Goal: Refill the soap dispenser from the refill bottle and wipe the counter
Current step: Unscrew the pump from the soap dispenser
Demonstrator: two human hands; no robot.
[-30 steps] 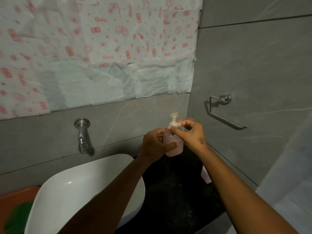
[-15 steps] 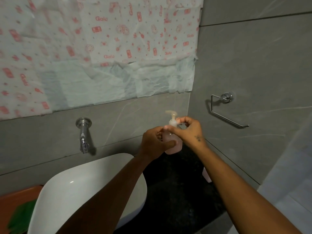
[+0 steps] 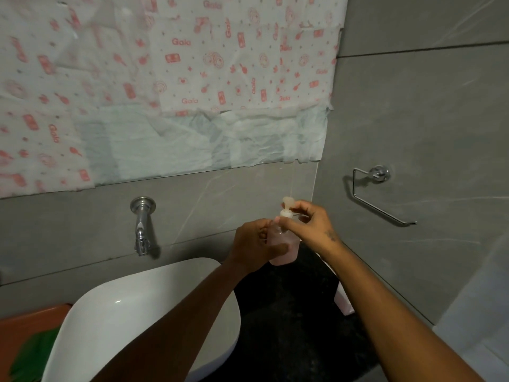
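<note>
A: Two hands on it. The left hand (image 3: pixel 254 245) wraps the pink soap dispenser (image 3: pixel 285 248) over the dark counter (image 3: pixel 289 312).

B: Right hand (image 3: pixel 309 223) pinches the pump collar (image 3: pixel 286 213); it likely needs unscrewing, then pouring.

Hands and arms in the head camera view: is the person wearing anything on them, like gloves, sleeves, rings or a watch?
Nothing that shows. Both forearms are bare up to the picture's lower edge, with no sleeves in view. The left hand and right hand have no gloves, and no watch, bracelet or rings can be seen. The one marking is a small dark mark, perhaps a tattoo, on the back of the right hand near the wrist.
</note>
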